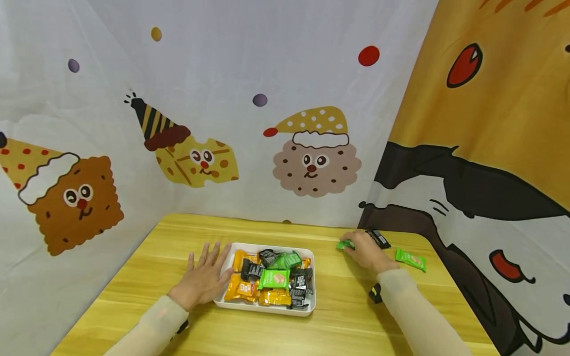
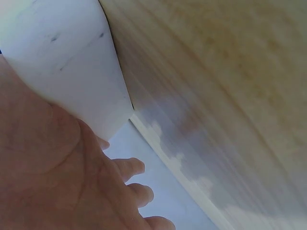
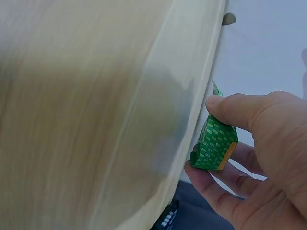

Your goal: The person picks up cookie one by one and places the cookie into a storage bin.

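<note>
Between thumb and fingers, my right hand (image 1: 366,250) pinches a small green wrapped snack packet (image 3: 216,143) over the right part of the table. Just beyond that hand lies a black packet (image 1: 378,239), and to its right a light green packet (image 1: 410,260). My left hand (image 1: 204,277) has its fingers spread and straight at the left side of a white tray (image 1: 262,308), its thumb overlapping the rim in the head view. Orange, black and green packets fill the tray, a light green packet (image 1: 274,279) on top. The left wrist view shows that palm and fingertips (image 2: 141,195), holding nothing.
The wooden table (image 1: 338,321) reaches back to a white cloth backdrop (image 1: 213,74) printed with cartoon snacks. On the right hangs a cloth with a large orange cartoon figure (image 1: 507,109). The table's far edge runs close behind the right hand.
</note>
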Motion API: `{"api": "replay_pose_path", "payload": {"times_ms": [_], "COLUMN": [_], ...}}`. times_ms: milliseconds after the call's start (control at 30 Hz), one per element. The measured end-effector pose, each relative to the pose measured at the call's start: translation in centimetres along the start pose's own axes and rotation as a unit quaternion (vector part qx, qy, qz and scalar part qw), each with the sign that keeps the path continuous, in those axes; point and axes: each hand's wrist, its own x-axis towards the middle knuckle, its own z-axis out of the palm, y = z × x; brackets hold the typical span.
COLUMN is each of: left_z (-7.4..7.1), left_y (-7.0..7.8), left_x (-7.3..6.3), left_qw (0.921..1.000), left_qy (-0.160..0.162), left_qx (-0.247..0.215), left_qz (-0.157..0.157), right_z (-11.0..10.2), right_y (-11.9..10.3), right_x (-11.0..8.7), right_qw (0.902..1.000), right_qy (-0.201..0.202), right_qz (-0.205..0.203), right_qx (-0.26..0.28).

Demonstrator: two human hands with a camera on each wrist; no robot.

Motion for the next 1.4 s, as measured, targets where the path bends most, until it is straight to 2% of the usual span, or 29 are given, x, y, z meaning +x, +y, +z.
{"api": "replay_pose_path", "payload": {"times_ms": [533,900,1233,1400], "left_z": [0.1,0.3,0.3,0.3], "left_y": [-0.1,-0.2,-0.1,0.0], "left_x": [-0.2,-0.1,-0.1,-0.2], "left_qw": [1.0,0.9999,1.0,1.0], "left_qy": [0.001,0.005,0.003,0.005], "left_qx": [-0.009,-0.014,-0.008,-0.008], "left_qz": [-0.003,-0.001,-0.003,-0.002], "right_z": [-0.5,-0.9,-1.2,-1.0], "right_y": [-5.4,-8.9,-12.5,-14.0], "right_x": [-1.3,-2.4,-3.7,-4.3], "right_qw": [0.9973,0.9876,0.9837,0.9756], "right_qy": [0.039,0.08,0.057,0.057], "right_qz": [-0.061,-0.134,-0.17,-0.212], "right_qx": [-0.011,-0.02,-0.001,-0.001]}}
